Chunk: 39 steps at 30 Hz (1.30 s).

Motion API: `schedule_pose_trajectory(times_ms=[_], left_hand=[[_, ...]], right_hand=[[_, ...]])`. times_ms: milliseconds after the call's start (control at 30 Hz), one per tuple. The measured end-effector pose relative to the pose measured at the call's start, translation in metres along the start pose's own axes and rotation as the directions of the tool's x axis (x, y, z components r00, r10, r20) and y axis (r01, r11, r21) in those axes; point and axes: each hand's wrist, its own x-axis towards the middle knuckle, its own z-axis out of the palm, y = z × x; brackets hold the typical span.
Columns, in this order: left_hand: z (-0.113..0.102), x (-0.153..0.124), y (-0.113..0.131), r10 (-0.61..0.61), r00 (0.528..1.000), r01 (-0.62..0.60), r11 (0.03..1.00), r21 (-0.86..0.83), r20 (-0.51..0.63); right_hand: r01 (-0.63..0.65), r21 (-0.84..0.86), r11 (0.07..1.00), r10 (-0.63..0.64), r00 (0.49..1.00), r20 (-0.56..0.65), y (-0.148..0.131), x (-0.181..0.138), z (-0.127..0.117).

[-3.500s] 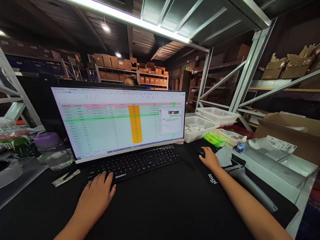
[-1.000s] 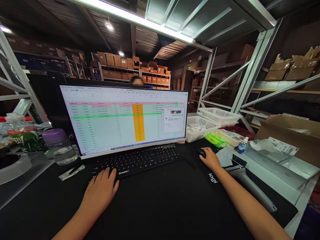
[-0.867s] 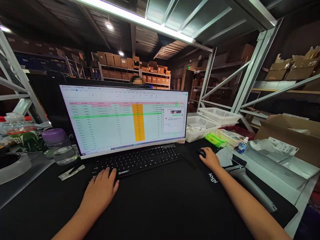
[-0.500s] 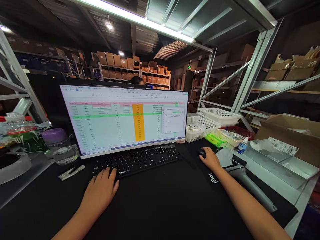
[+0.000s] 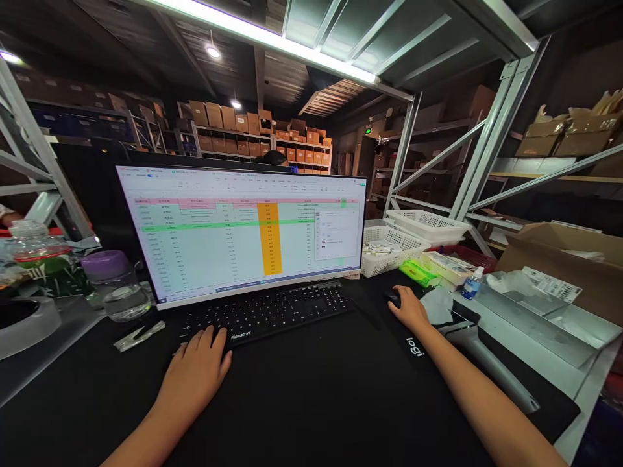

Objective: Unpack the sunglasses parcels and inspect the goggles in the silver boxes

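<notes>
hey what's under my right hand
Under your right hand is a black mouse; only a part shows. The hand covers the rest, so I can't see it.

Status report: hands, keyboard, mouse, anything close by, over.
Left hand at left end of keyboard. Right hand on mouse. Green packet just beyond right hand.

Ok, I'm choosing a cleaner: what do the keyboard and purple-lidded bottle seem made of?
Keyboard: probably matte black plastic, showing little glare. Purple-lidded bottle: glass or clear plastic, glossy and see-through; its lid seems plastic, smooth and purple.
</notes>
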Motion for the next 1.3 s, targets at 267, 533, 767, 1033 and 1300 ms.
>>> schedule_pose_trajectory(times_ms=[267,533,767,1033,1300], left_hand=[[0.004,0.000,-0.002,0.003,0.999,-0.007,0.997,-0.075,-0.051],[0.003,-0.001,-0.001,0.017,0.999,-0.019,0.999,-0.043,-0.046],[0.003,-0.001,-0.001,0.022,0.998,-0.024,0.999,-0.032,-0.060],[0.005,0.000,-0.001,0.020,0.999,-0.019,1.000,0.003,-0.037],[0.005,0.000,-0.001,0.019,0.999,-0.019,1.000,0.000,-0.039]], right_hand=[[0.036,0.014,0.999,-0.035,0.999,-0.011,0.006,0.002,0.008],[0.040,0.010,0.999,-0.040,0.999,-0.020,0.008,0.003,0.011],[0.040,0.018,0.999,-0.040,0.999,-0.023,0.008,0.004,0.011],[0.050,0.021,0.999,-0.049,0.999,-0.009,0.008,0.002,0.009],[0.047,0.021,0.999,-0.047,0.999,0.002,0.005,0.001,0.006]])
